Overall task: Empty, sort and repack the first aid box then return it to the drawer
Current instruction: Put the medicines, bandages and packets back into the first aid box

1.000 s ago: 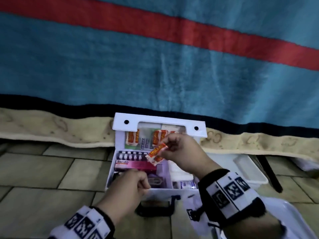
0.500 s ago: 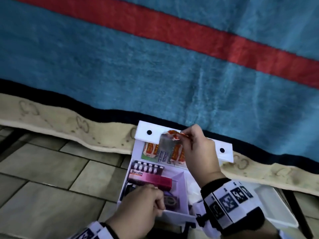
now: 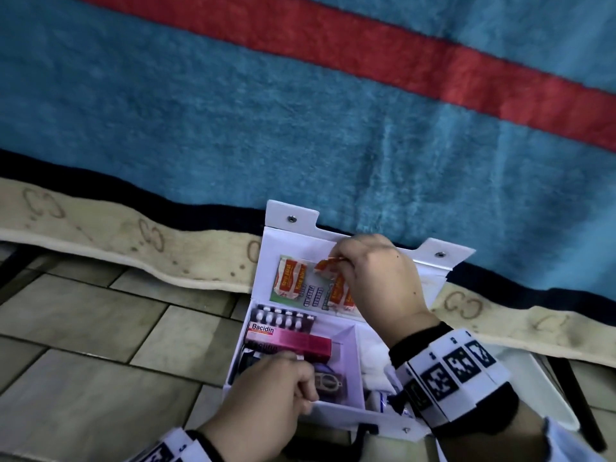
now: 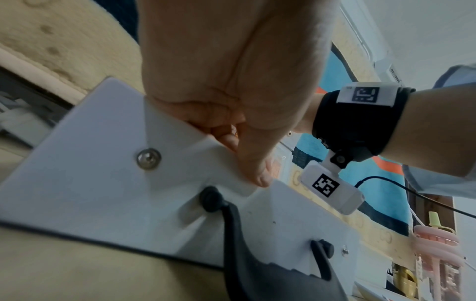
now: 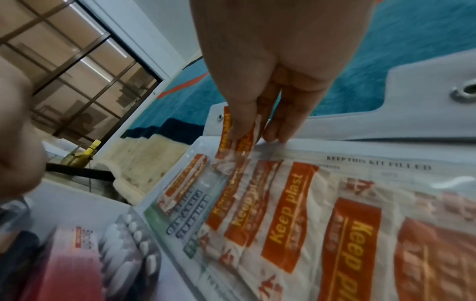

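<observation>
Sitting open on the tiled floor (image 3: pixel 83 331), the white first aid box (image 3: pixel 340 411) has its lid (image 3: pixel 293 238) leaning back against a blue blanket with a red stripe (image 3: pixel 300 111). The right hand (image 3: pixel 380 278) is up at the lid's clear pocket, and its grip is a pinch: thumb and fingertips (image 5: pixel 239 130) closed on an orange "Keep plast" plaster strip (image 5: pixel 235 146), right at the pocket's top edge, so the strip hangs just below the fingers over the other plasters (image 5: pixel 288 213) already tucked in there. The left hand (image 3: pixel 263 405) is down at the front wall of the box, fingers curled over the rim and thumb pressed on the outside, just above the black handle (image 4: pixel 231 234). Inside the left compartment there's a pink Bacidin carton (image 3: pixel 286 338) and a blister pack of white pills (image 3: pixel 283 318) behind it.
</observation>
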The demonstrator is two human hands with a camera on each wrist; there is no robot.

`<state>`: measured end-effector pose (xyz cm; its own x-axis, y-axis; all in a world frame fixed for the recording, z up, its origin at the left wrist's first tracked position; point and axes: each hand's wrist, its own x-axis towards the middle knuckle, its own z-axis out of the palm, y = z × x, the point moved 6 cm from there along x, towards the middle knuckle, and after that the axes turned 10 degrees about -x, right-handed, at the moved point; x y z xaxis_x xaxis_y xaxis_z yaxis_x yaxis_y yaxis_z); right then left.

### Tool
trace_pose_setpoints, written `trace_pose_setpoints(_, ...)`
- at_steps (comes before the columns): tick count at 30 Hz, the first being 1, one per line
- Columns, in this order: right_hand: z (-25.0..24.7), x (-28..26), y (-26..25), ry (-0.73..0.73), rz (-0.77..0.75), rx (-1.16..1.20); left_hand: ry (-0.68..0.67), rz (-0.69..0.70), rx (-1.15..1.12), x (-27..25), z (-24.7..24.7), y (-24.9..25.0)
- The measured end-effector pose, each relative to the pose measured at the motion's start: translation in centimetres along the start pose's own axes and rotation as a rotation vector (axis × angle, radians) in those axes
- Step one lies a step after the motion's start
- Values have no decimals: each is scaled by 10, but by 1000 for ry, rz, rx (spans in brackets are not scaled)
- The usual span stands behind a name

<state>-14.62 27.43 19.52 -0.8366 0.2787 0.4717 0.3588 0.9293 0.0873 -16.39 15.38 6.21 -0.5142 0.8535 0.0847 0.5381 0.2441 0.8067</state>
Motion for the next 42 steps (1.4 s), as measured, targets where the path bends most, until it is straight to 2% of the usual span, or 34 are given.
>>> trace_pose_setpoints(5, 6, 13, -5, -73, 40, -22, 11, 21, 14, 0, 0, -1)
trace_pose_setpoints(10, 19, 7, -13, -173, 19, -68, 11, 34, 25, 0, 0, -2)
trace_pose_setpoints(13, 9, 4, -11, -30, 62, -52, 10, 29, 17, 0, 0, -1)
trace_pose_setpoints(16, 10, 7, -4, -69, 105, 46, 4, 20, 13, 0, 0, -1)
trace_pose_setpoints(24, 17, 3, 1, 160, 172, 213, -4, 7, 17, 2, 1, -1)
trace_pose_setpoints(26, 16, 2, 0, 150, 166, 187, -5, 8, 19, 1, 1, -2)
trace_pose_setpoints(30, 22, 5, -3, 14, 119, 60, -3, 9, 17, 2, 1, -2)
trace_pose_setpoints(35, 20, 5, -5, 1, 120, 15, -10, 9, 10, 1, 1, 0)
trace_pose_setpoints(42, 23, 3, -15, -38, 94, -181, 5, 20, 17, 0, 0, -2)
